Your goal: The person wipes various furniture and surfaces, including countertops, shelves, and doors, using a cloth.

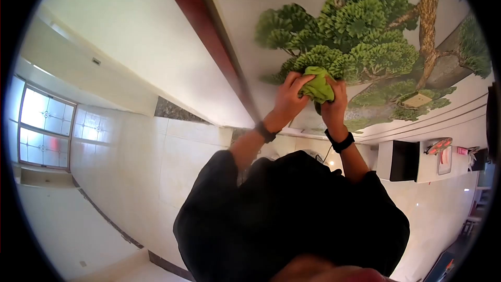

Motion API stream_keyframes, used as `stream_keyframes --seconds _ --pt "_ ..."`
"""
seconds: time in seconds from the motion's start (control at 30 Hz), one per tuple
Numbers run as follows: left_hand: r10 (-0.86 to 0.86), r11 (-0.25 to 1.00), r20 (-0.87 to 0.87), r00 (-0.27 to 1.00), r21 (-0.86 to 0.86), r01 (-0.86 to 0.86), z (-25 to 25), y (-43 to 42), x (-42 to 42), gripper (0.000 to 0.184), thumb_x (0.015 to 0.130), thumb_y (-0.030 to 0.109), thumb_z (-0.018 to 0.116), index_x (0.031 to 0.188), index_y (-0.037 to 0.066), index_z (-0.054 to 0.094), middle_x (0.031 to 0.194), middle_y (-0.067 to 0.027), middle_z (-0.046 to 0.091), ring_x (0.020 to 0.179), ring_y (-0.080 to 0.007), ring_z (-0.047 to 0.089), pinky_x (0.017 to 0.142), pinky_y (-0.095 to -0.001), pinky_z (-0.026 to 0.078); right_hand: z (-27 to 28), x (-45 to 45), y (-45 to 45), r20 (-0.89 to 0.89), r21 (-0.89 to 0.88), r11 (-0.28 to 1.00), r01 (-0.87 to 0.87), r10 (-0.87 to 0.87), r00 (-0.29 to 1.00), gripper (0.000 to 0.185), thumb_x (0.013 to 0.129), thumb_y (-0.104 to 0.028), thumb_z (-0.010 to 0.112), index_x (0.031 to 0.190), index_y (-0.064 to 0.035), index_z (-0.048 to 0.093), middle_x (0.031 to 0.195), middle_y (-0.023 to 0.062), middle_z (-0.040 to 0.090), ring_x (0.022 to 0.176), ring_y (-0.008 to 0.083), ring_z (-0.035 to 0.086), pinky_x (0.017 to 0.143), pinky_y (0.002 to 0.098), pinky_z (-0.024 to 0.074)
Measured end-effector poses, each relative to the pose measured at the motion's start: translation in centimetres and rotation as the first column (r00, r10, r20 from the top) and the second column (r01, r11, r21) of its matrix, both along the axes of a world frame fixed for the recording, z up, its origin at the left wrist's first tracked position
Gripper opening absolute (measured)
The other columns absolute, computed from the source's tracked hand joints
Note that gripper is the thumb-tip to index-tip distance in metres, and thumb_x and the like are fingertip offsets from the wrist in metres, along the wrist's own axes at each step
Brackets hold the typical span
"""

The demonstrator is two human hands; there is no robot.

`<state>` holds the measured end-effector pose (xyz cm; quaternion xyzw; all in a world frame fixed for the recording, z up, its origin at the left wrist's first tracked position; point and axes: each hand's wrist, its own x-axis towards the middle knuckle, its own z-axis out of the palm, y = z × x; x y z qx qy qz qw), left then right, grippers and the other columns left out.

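Note:
A bunched green cloth [318, 84] is held between both hands, in front of a wall picture of a pine tree [360, 13]. My left hand [289, 96] grips the cloth from its left side, fingers curled over it. From the other side my right hand [336, 99] closes on the same cloth, its fingers partly hidden behind the folds. Both wrists wear dark bands. Whether the cloth touches the picture's surface I cannot tell for certain.
A dark red frame edge [209, 26] runs along the picture's left. To the right stands a white cabinet with a black front [405, 161], bearing a red-patterned round item [438, 146]. A window [46, 128] is at far left, above pale floor tiles [182, 149].

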<state>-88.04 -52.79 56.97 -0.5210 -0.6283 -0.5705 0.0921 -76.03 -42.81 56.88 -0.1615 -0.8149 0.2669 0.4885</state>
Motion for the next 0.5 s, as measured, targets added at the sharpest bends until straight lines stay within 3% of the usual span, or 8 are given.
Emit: stream_keyframes --seconds 0.17,0.33,0.43,0.5 --pt "0.094 0.990 0.027 0.995 0.099 -0.096 2.6 -2.3 -2.3 0.052 0.067 -0.006 0.064 0.116 0.011 0.064 0.100 -0.0116 0.056 0.081 -0.0334 0.061 0.064 -0.0386 0.051 3.5 -3.3 -2.1 0.036 0.035 0.998 -0.053 0.052 0.998 0.059 0.070 0.010 0.062 0.124 -0.0113 0.060 0.093 0.0145 0.048 0.080 0.0340 0.054 0.066 0.0389 0.0458" --pt "0.063 0.983 0.029 0.998 0.172 -0.067 9.0 -2.6 -2.6 0.053 0.066 -0.006 0.065 0.116 0.012 0.064 0.100 -0.0107 0.056 0.079 -0.0321 0.061 0.064 -0.0384 0.051 8.6 -4.1 -3.0 -0.051 0.091 0.996 0.016 -0.012 0.999 0.054 0.074 0.006 0.064 0.125 -0.0081 0.059 0.096 0.0147 0.052 0.087 0.0345 0.054 0.077 0.0375 0.0460" --pt "0.007 0.970 0.051 0.999 0.243 -0.019 7.0 -1.2 -2.6 0.054 0.066 -0.006 0.067 0.116 0.013 0.064 0.099 -0.0102 0.055 0.078 -0.0308 0.061 0.063 -0.0381 0.051 7.6 -4.1 -2.6 -0.076 0.062 0.997 0.042 -0.038 0.996 0.053 0.074 0.005 0.064 0.126 -0.0063 0.059 0.096 0.0143 0.052 0.087 0.0334 0.054 0.077 0.0368 0.0461" --pt "0.005 0.980 0.050 0.999 0.199 -0.015 5.6 -1.4 -2.8 0.053 0.066 -0.006 0.067 0.115 0.013 0.064 0.099 -0.0101 0.055 0.078 -0.0307 0.061 0.063 -0.0384 0.051 6.2 -3.8 -2.5 -0.030 0.067 0.997 0.048 -0.046 0.998 0.054 0.074 0.005 0.066 0.126 -0.0050 0.058 0.096 0.0139 0.052 0.087 0.0326 0.055 0.077 0.0361 0.0461"
